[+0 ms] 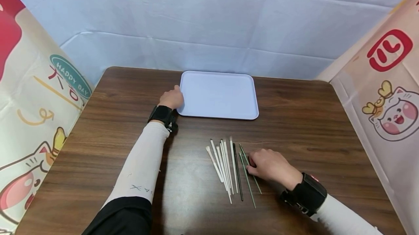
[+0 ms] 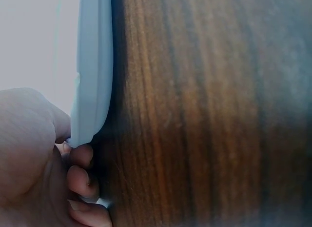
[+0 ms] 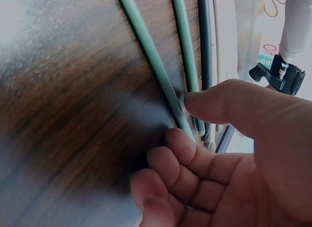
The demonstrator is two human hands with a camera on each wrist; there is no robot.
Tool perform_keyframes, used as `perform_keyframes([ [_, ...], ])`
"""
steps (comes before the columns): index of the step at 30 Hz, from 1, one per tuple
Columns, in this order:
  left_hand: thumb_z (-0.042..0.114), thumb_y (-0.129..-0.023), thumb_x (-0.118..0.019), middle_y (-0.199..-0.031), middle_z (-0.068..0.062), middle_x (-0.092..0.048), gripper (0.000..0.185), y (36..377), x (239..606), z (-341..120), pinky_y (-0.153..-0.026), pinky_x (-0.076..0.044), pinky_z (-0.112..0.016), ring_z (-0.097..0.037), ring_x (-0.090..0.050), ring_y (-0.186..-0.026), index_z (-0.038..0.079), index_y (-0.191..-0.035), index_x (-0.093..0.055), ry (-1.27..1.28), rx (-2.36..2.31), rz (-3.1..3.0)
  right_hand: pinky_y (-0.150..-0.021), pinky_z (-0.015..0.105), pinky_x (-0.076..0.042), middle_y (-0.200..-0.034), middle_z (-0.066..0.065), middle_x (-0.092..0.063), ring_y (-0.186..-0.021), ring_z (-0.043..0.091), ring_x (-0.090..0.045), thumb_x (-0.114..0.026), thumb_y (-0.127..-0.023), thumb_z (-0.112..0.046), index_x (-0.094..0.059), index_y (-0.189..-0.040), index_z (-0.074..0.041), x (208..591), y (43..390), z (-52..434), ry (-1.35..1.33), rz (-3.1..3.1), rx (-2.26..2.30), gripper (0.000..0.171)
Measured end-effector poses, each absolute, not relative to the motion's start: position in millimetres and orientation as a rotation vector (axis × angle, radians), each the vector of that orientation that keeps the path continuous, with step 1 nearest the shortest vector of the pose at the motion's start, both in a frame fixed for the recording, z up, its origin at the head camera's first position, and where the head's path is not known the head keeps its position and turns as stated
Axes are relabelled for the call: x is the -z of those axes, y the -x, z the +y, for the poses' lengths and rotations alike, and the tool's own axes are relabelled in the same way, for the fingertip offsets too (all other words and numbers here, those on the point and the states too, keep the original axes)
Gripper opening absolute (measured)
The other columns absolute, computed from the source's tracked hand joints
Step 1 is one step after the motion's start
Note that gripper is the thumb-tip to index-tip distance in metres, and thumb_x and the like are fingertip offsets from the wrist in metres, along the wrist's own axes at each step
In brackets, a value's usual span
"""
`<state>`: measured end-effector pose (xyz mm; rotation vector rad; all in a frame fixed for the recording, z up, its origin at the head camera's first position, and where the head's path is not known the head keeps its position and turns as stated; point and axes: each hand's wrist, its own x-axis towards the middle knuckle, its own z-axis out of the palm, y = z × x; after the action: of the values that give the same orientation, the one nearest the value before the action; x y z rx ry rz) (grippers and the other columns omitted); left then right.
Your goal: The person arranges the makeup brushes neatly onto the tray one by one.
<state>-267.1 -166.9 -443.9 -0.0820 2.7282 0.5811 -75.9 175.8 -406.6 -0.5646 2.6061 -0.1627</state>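
On the brown table point(image 1: 294, 118) sits a pale blue tray point(image 1: 218, 95) at the far side. The left hand point(image 1: 171, 99) holds the tray's near left corner, with its fingers point(image 2: 80, 180) curled under the rim. Closer to the person lies a bunch of thin sticks point(image 1: 229, 166), white, black and green. The right hand point(image 1: 270, 164) pinches 1 green stick point(image 3: 153, 61) at the right side of the bunch, with thumb and fingers curled on it.

1 white tray point(image 1: 218, 95), 2 green sticks point(image 1: 247, 180), 1 black stick point(image 1: 238, 175), about 6 white sticks point(image 1: 224, 164)
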Motion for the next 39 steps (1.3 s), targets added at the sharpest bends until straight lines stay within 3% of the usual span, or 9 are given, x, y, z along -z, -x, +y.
perform_keyframes([
  [19, 0.020, -0.108, -0.024, -0.125, -0.027, -0.057, 0.046, 266.9, 443.8, -164.7, -0.095, -0.045, -0.053, -0.042, -0.055, -0.108, -0.002, -0.148, -0.026, 0.086, -0.576, 2.723, -0.049, 0.030, -0.028, -0.058, -0.003, -0.035, -0.050, 0.014, -0.035, -0.064, -0.090, -0.021, -0.044, -0.061, -0.014, 411.0, 80.8, 171.3, 0.488, 2.630, 0.154, 0.036],
  [39, 0.023, -0.109, -0.023, -0.133, -0.028, -0.053, 0.048, 267.0, 444.5, -165.0, -0.097, -0.044, -0.054, -0.042, -0.053, -0.111, -0.001, -0.151, -0.024, 0.097, -0.603, 2.713, -0.050, 0.029, -0.030, -0.060, -0.002, -0.042, -0.051, 0.014, -0.039, -0.063, -0.093, -0.020, -0.049, -0.067, -0.014, 395.0, 99.0, 175.3, 0.459, 2.646, 0.246, 0.031],
])
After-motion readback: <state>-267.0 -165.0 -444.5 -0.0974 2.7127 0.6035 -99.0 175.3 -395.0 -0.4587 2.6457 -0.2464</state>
